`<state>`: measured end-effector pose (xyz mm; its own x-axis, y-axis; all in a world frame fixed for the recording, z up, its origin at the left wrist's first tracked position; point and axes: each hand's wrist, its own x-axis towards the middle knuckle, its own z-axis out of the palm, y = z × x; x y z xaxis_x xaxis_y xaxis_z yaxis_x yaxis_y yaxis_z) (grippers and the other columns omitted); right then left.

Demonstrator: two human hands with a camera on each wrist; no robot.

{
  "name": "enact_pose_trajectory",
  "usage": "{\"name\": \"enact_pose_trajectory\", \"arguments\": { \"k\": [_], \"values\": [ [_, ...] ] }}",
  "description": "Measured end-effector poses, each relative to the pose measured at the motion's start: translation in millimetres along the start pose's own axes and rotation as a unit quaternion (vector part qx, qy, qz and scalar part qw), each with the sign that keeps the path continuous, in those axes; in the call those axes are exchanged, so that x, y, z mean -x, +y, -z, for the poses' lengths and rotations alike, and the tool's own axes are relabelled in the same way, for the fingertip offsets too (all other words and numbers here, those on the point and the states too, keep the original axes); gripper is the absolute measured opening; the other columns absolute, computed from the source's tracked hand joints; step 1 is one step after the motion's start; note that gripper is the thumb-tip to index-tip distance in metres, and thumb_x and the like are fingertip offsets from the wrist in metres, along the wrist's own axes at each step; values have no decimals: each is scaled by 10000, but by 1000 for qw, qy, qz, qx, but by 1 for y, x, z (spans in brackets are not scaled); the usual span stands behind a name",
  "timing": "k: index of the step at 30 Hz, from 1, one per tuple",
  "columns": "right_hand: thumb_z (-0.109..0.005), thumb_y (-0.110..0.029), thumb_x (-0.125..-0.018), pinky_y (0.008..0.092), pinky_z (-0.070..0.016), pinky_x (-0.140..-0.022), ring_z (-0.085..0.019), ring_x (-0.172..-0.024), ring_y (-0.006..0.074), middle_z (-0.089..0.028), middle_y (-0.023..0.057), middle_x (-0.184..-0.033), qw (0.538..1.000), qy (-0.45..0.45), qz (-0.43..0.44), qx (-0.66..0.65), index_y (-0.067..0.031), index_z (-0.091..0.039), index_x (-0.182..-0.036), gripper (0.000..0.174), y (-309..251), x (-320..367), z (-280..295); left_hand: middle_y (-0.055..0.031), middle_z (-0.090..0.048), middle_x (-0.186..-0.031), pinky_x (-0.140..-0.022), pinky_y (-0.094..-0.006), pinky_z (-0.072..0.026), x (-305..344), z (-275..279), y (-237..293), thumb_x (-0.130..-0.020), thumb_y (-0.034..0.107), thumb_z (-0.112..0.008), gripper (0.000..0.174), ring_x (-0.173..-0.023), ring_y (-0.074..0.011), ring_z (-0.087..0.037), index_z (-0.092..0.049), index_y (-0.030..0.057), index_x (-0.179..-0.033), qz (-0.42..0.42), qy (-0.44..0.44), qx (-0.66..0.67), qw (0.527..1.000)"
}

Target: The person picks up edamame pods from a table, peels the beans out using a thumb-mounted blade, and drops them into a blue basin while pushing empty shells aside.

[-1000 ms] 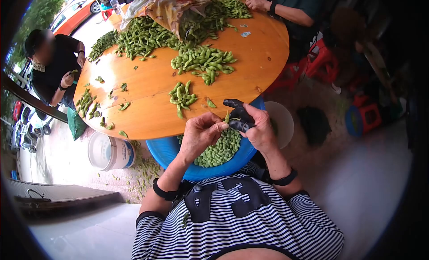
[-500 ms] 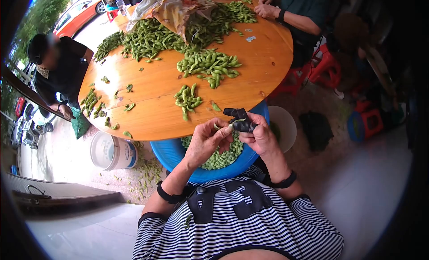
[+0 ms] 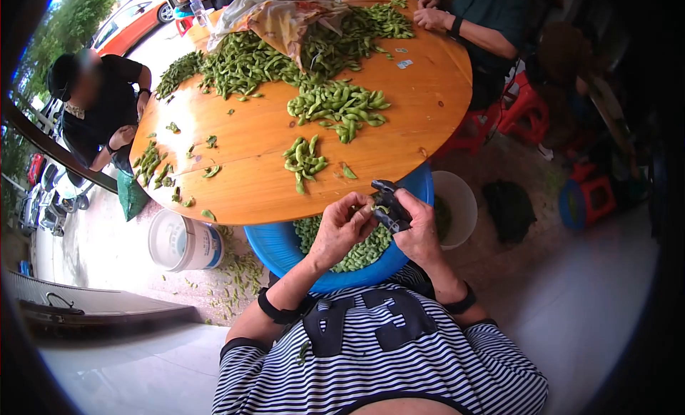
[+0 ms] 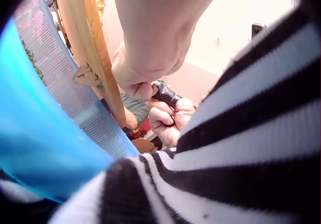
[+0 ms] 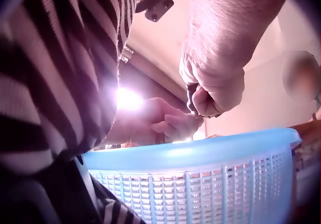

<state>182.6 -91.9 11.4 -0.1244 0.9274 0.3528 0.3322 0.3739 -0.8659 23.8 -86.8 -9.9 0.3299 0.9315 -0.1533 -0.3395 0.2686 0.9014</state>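
In the head view a small green pod (image 3: 380, 209) lies between the hands, above a blue basket (image 3: 265, 249) of shelled green beans (image 3: 362, 255). My left hand (image 3: 341, 226) pinches its near end with thumb and fingers. My right hand (image 3: 414, 226), with black coverings on some fingers, grips the pod's other side. The right wrist view shows both hands (image 5: 173, 126) meeting just above the basket rim (image 5: 200, 147); there the pod is mostly hidden. In the left wrist view the fingertips of the left hand (image 4: 145, 58) touch the black-covered finger.
A wooden table (image 3: 250, 179) bears a small pod group (image 3: 305, 162), a larger one (image 3: 342, 104) and a big heap (image 3: 250, 62) partly under a plastic bag (image 3: 278, 22). White buckets (image 3: 168, 240) stand either side of the basket. Two people sit across the table.
Both hands have moved slightly down and right in the head view, still together around a pod. The right hand's black-covered fingers have tilted. The person at left has raised a hand to the table edge.
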Motion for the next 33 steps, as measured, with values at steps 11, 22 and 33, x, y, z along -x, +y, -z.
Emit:
{"name": "enact_pose_trajectory", "arguments": {
  "k": [11,22,33],
  "values": [
    [-570,48,-744,166,-421,-643,-490,-757,-2,-572,-56,-813,978,-115,-114,-132,11,-621,-1084,346,-3,0,24,-41,-621,-714,-496,-204,-413,1,11,16,-940,118,-592,274,-575,-74,-531,-384,54,-1106,-22,-110,-96,989],
    [-528,0,-755,166,-386,-513,-482,-605,10,-591,-20,-795,961,-97,-164,-202,22,-624,-1069,329,-6,-3,17,-56,-639,-713,-476,-201,-413,-7,23,13,-929,145,-613,270,-573,-87,-564,-363,70,-1001,-56,-173,-115,977],
    [-507,15,-758,195,-437,-591,-525,-677,30,-636,-3,-803,986,-28,-120,-111,20,-640,-1041,312,-2,-4,17,-95,-653,-799,-590,-240,-472,-3,13,2,-952,75,-555,228,-684,-115,-606,-484,9,-1159,-64,-121,-99,986]
  ]
}}
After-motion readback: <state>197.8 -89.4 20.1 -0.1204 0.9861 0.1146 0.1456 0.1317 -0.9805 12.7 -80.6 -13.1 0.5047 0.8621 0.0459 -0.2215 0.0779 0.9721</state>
